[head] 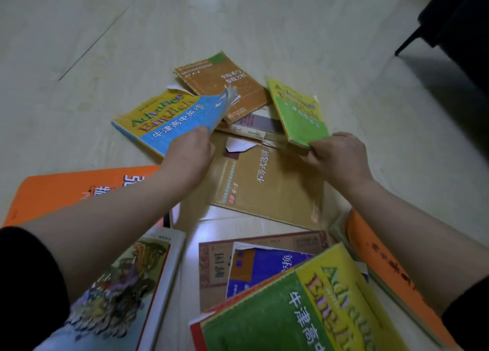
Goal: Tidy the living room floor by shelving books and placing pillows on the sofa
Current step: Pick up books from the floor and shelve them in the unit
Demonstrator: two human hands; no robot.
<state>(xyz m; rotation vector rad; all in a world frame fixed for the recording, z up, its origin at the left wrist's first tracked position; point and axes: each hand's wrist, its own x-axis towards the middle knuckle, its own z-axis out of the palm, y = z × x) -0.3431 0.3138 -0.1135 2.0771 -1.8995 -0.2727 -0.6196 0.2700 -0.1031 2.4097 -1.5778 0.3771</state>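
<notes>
At least eleven books (267, 186) (some lie overlapped), two hands (189, 152)

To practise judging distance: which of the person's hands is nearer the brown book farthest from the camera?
Left. The left hand grips the blue-and-yellow book just in front of the brown book; the right hand holds the green book, farther off to its right.

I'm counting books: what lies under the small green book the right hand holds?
Under the small green book a pale book shows, lying on a tan book; its right end is covered.
</notes>
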